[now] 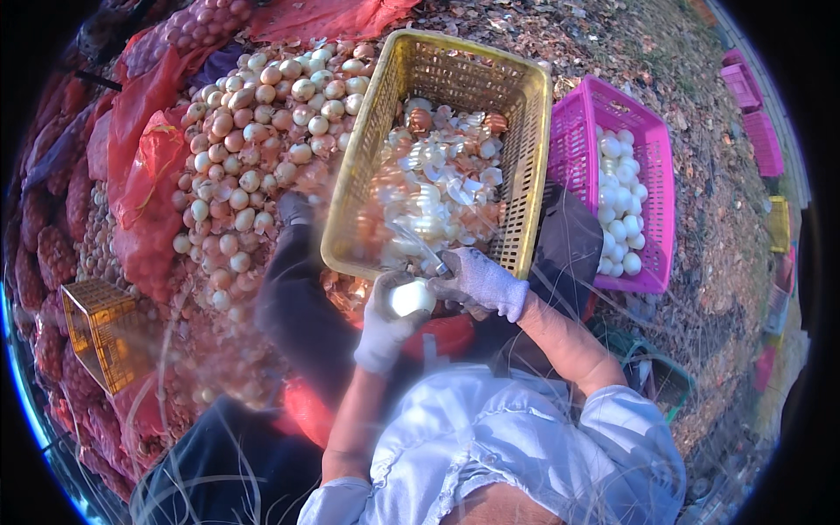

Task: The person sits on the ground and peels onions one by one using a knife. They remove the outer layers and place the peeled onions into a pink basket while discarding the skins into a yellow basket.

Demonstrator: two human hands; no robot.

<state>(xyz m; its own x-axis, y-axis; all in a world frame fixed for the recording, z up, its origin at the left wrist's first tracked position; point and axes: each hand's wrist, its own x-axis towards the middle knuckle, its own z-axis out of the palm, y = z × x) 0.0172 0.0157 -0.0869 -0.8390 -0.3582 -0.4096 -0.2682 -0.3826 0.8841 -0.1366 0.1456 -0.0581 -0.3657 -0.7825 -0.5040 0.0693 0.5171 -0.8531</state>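
My left hand (384, 328), in a pale work glove with a dark palm, holds a peeled white onion (412, 298). In my gloved right hand (478, 279) is a knife (420, 247), its blade pointing away from me to the upper left, over the basket. The right fingers are close beside the onion; whether they touch it I cannot tell. Just beyond both hands stands a yellow plastic basket (338, 216) between my legs. Onion skins (453, 177) and a few brown onions (420, 119) lie inside it.
At right, a pink crate (659, 197) holds peeled onions (620, 203). A heap of unpeeled onions (243, 138) spreads to the left, near red mesh sacks (56, 252) and an orange crate (98, 335). A green crate (682, 387) sits behind my right elbow. Skins litter the ground (715, 216).
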